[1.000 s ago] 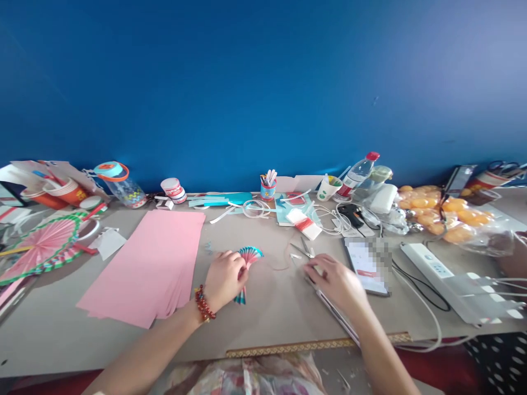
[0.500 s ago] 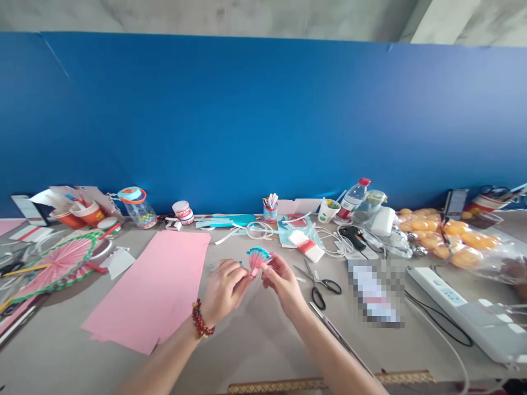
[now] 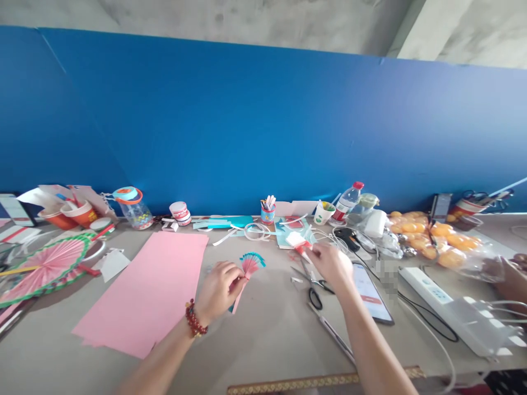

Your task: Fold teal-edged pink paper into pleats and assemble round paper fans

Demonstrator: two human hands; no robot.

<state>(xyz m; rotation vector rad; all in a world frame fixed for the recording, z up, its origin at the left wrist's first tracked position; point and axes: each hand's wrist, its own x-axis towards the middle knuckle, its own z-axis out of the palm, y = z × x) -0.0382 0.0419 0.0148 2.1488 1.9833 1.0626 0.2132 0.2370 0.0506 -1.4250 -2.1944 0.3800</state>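
Note:
Pinched in my left hand (image 3: 222, 288) is a small pleated paper fan (image 3: 249, 264), pink with a blue edge. Its top is spread out and its lower end sticks out below my fingers. My right hand (image 3: 332, 266) has its fingers closed on a white packet with a red band (image 3: 297, 241), tilted above the table. Just below that packet lie black-handled scissors (image 3: 315, 298), partly covered by my right hand. A beaded bracelet (image 3: 195, 318) circles my left wrist.
Pink paper sheets (image 3: 144, 291) lie at left, beside a large pink-green paper fan (image 3: 49, 266). A utility knife (image 3: 335, 334), a phone (image 3: 373, 296) and a power strip (image 3: 442, 304) are at right. Along the blue partition (image 3: 247, 120) stand a pen cup (image 3: 268, 214) and a bottle (image 3: 349, 203).
My right hand has let go of the small fan, moved right and taken hold of the white packet. My left hand keeps the fan, now slightly lower and to the left.

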